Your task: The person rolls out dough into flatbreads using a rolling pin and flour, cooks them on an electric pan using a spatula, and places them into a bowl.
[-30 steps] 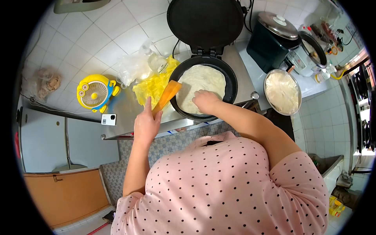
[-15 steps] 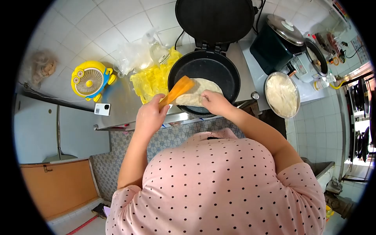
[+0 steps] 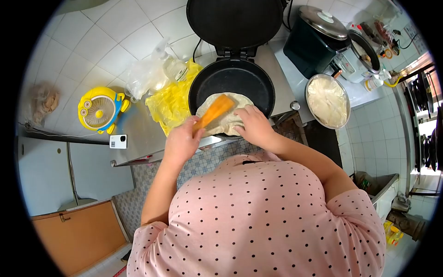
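Note:
My left hand is closed around the handle of a wooden spatula. The spatula's broad end lies over a pale, soft round flatbread, which looks like raw dough. This flatbread rests in the near part of a black electric griddle pan, its front edge reaching the rim. On the flatbread's right side is my right hand, touching it with thumb and fingers apart. The griddle's black lid stands raised behind the pan.
Left of the griddle lie a yellow plastic bag and clear bags. Farther left are a yellow toy-shaped fan and a white phone. A covered metal bowl and a dark lidded pot stand right.
The flatbread, partly folded before, now spreads wider toward the pan's front. My right hand has gone from a pinch on its edge to spread fingers. The view has shifted slightly.

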{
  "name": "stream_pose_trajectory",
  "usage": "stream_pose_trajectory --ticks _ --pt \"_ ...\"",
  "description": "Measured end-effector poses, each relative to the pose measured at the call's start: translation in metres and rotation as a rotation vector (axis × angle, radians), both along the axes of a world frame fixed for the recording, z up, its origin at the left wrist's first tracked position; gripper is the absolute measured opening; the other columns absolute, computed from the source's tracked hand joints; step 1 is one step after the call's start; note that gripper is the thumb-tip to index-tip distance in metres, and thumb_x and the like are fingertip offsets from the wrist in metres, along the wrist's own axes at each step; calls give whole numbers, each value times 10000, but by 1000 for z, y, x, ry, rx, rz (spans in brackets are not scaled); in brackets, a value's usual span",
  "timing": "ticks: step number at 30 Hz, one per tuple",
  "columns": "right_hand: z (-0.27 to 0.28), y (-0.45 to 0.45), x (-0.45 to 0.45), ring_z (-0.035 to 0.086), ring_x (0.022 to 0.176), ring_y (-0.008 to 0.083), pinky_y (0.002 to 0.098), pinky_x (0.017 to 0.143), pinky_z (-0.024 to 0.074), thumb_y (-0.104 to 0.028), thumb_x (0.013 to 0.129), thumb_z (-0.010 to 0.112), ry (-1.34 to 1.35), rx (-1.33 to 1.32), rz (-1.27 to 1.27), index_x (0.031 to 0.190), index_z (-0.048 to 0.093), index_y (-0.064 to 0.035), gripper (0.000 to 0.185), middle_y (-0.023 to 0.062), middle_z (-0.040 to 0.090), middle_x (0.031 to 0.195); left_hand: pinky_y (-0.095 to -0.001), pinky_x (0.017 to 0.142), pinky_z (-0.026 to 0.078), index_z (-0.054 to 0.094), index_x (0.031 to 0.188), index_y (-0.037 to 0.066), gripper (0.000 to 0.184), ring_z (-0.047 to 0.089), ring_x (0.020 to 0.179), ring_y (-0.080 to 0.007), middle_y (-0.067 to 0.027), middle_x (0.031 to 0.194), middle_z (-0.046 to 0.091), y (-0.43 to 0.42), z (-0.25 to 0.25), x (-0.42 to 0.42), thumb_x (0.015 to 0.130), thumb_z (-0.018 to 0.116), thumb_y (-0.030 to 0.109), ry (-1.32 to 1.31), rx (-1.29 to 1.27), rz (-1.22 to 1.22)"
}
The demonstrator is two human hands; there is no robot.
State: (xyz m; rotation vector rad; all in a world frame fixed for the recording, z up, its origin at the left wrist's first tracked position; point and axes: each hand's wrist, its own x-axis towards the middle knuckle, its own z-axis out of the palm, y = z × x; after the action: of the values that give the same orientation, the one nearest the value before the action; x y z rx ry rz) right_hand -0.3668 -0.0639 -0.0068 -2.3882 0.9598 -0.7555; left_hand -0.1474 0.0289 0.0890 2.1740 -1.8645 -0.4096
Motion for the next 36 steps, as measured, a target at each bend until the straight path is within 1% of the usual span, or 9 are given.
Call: stream_pose_trajectory --ticks 3,8,13,16,20,22,28,31,36 --pt "12 8 -24 556 1016 338 413 872 457 -162 788 730 31 -26 70 1108 581 -59 368 138 555 1042 -480 753 529 601 1145 82 325 672 845 -390 -203 915 699 -5 -18 -2 872 652 251 -25 94 -40" --pt "10 16 -60 552 978 341 414 855 460 -156 777 714 -30 -10 29 1135 582 -58 394 140 557 1042 -492 752 525 584 1105 71 291 672 843 -392 -206 897 697 -17 -28 -2 881 631 251 -73 124 1" --pt "9 16 -72 559 996 342 415 869 462 -138 784 697 -82 -38 -32 1154 576 -54 398 148 564 1075 -505 734 521 581 1089 71 265 666 816 -403 -220 859 689 -27 -23 0 894 616 248 -25 77 18" --pt "6 19 -76 566 1000 342 414 871 468 -133 787 694 -99 -35 -40 1156 575 -51 396 148 566 1083 -497 726 524 599 1096 59 269 666 800 -399 -219 841 687 -37 -16 -18 919 587 261 -38 15 -6" --pt "7 17 -79 576 1000 345 413 866 481 -127 792 688 -105 -46 -14 1162 570 -48 397 147 564 1090 -499 720 534 628 1205 89 347 675 811 -395 -223 849 689 -48 -44 -20 952 536 308 -238 138 -103" --pt "7 17 -82 580 1009 347 415 872 486 -126 794 686 -106 -43 -5 1170 567 -50 402 149 562 1100 -497 706 540 624 1248 96 377 680 803 -383 -216 850 692 -49 -40 -27 962 513 316 -332 224 -113" --pt "5 18 -95 578 1047 352 423 903 486 -136 811 680 -81 -5 -9 1193 560 -57 407 157 548 1134 -492 698 543 617 1258 98 382 685 808 -373 -204 850 697 -46 -47 -27 966 504 316 -362 219 -130" --pt "4 18 -101 577 1055 352 424 908 485 -138 817 678 -85 9 -11 1193 559 -58 403 156 543 1142 -464 695 556 612 1252 69 386 699 793 -355 -194 831 704 -45 -47 -30 968 507 309 -395 221 -148" --pt "-2 20 -111 576 1056 348 422 906 486 -135 818 677 -84 27 -7 1185 558 -58 394 152 540 1139 -461 701 557 610 1258 76 385 698 809 -351 -202 852 703 -45 -46 -34 973 498 309 -406 236 -148"
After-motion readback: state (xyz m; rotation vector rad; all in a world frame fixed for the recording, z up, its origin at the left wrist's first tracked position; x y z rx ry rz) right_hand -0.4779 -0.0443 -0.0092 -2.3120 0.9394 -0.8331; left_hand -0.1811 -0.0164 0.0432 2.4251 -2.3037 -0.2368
